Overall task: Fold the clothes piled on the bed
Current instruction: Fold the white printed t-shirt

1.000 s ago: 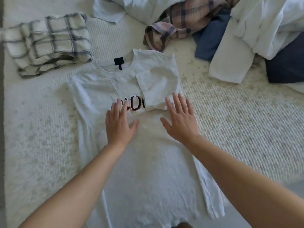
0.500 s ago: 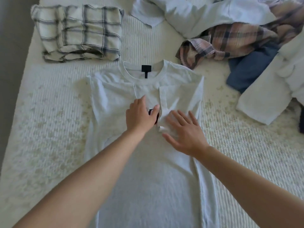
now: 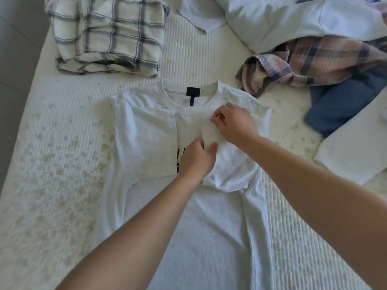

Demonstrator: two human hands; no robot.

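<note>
T-shirt: a white T-shirt (image 3: pixel 219 227) lies flat, front up, in the middle of the bed (image 3: pixel 52 185), collar away from the person, both sleeves folded inward over the chest.
Label: a black neck tag (image 3: pixel 192 94) hangs inside the collar; no writing on it can be read.
Print: dark red lettering (image 3: pixel 179 155) shows on the chest beside the left hand, mostly covered and unreadable.
Left hand: the left hand (image 3: pixel 198 160) presses on the inner edge of the folded right sleeve, fingers fairly straight.
Right hand: the right hand (image 3: pixel 234 124) pinches the upper edge of that sleeve just below the collar.
Folded: a folded cream plaid garment (image 3: pixel 106 34) sits at the far left.
Pile: a white top (image 3: pixel 282 19), a pink plaid shirt (image 3: pixel 314 57) and a blue garment (image 3: pixel 343 101) lie heaped at the far right.
</note>
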